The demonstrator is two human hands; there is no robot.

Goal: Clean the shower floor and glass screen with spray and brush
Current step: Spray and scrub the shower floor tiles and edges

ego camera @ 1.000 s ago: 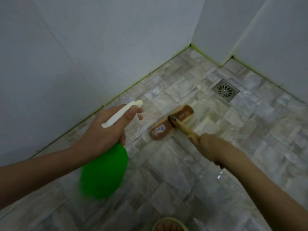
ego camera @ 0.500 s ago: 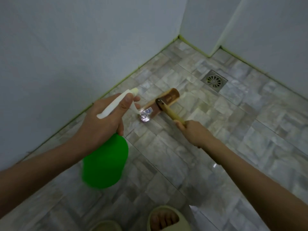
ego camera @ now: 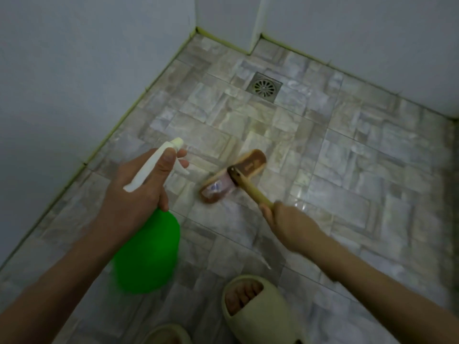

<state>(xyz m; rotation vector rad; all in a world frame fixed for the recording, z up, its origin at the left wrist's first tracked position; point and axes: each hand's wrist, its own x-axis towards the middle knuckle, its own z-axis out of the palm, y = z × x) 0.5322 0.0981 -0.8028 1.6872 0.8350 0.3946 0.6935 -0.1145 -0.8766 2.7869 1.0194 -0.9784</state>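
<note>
My left hand [ego camera: 139,192] grips a spray bottle [ego camera: 149,254] with a green body and a white trigger head, its nozzle pointing at the floor ahead. My right hand [ego camera: 290,227] holds the wooden handle of a scrub brush [ego camera: 233,178]. The brown brush head rests bristles down on the wet grey stone-pattern shower floor [ego camera: 347,170], just right of the nozzle. A clear wrapper or label shows on the near end of the brush head.
A square metal floor drain [ego camera: 264,87] sits beyond the brush near the back wall. Pale walls close in on the left [ego camera: 74,83] and at the back [ego camera: 360,40]. My foot in a beige slipper [ego camera: 258,311] stands below the brush; a second slipper shows at the bottom edge.
The view has tilted down and the slippers have come into sight. The brush head has slid across the tiles, away from the left wall and back toward the middle.
</note>
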